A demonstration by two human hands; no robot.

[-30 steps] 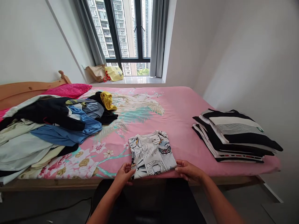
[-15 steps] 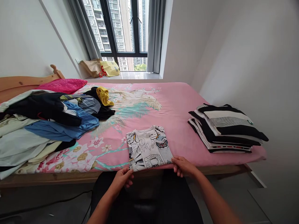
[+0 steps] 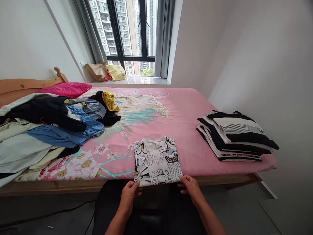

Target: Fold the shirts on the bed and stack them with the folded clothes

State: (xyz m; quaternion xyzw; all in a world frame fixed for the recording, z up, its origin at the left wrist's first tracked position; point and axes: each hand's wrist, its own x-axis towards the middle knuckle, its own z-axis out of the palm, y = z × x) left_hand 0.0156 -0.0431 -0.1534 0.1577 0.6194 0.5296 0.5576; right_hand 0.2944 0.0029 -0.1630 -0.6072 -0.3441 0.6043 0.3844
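Between left (image 3: 129,193) and right grip (image 3: 192,187) lies the shirt (image 3: 156,160).

Left of the printed shirt (image 3: 157,161), your clothes pile (image 3: 57,129) runs out of frame. Your forearms (image 3: 119,217), below it, are cut off too. Neck lettering (image 3: 154,143): unreadably small.

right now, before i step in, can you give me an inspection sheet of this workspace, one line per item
Surface: pink floral sheet on a bed
Job's things: patterned shirt, folded, collar away from the person
Clutter: heap of loose clothes left, stack of folded ones right
Grips: left hand pinches the shirt's near left corner, right hand its near right
Cables: dark cable on the floor, lower left
Surroundings: pillow beyond the heap; paper bag and yellow bag by the window
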